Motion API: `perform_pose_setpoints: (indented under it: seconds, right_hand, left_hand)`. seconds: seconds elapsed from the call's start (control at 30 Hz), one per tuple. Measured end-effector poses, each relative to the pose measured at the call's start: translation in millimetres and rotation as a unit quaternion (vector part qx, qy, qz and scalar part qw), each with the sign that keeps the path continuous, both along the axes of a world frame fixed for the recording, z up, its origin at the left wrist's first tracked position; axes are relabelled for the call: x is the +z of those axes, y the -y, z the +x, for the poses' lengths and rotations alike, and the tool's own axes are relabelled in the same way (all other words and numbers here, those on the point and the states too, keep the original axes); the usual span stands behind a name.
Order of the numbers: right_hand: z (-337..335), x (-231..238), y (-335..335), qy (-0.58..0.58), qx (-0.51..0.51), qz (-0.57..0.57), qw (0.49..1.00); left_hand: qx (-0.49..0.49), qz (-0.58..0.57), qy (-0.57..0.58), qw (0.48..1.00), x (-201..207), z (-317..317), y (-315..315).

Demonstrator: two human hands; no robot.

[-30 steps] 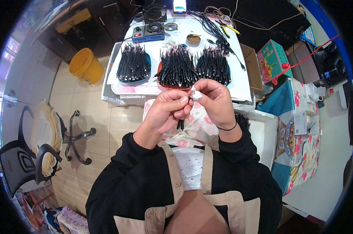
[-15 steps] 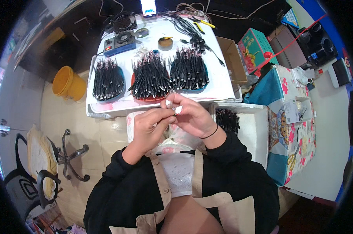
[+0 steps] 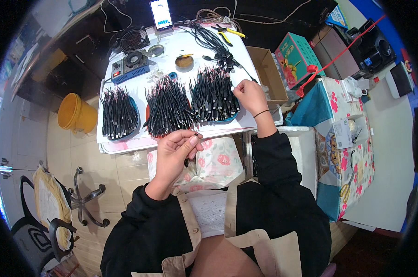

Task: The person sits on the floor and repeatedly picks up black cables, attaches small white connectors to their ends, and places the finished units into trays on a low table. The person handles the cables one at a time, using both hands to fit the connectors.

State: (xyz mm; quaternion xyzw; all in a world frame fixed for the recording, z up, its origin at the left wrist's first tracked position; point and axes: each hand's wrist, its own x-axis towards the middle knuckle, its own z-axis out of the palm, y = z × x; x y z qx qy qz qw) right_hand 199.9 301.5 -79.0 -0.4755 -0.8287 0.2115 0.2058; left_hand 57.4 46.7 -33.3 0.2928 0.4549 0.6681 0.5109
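Three piles of short black cables (image 3: 120, 115) (image 3: 168, 107) (image 3: 214, 96), two hands (image 3: 174, 150) (image 3: 253, 98), one phone (image 3: 161, 14), one yellow bucket (image 3: 75, 114), one green box (image 3: 295, 59).

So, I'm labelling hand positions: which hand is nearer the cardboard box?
Right: the right hand is just front-left of the cardboard box; the left hand is farther left and nearer the body.

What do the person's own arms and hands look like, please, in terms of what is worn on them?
The left arm wears a long black fabric sleeve, the right a matching black sleeve. The left hand and right hand are gloveless. A thin black band circles the right wrist. A white patch at the right fingertips is too small to identify.
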Motion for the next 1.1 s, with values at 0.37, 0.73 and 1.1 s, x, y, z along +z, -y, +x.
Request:
perform_pose_setpoints:
  seconds: [0.37,0.73,1.1]
  right_hand:
    - [-9,9,-10,0.011,-0.001,-0.010,1.000]
    - [-16,14,-16,0.052,0.032,0.010,0.998]
    - [-11,19,-19,-0.119,0.074,-0.149,0.979]
  left_hand:
    - [0.002,-0.005,0.044,0.999,-4,-6,7]
    - [0.035,0.031,0.064,0.997,-3,-10,17]
    - [0.060,0.037,0.095,0.993,-7,-11,24]
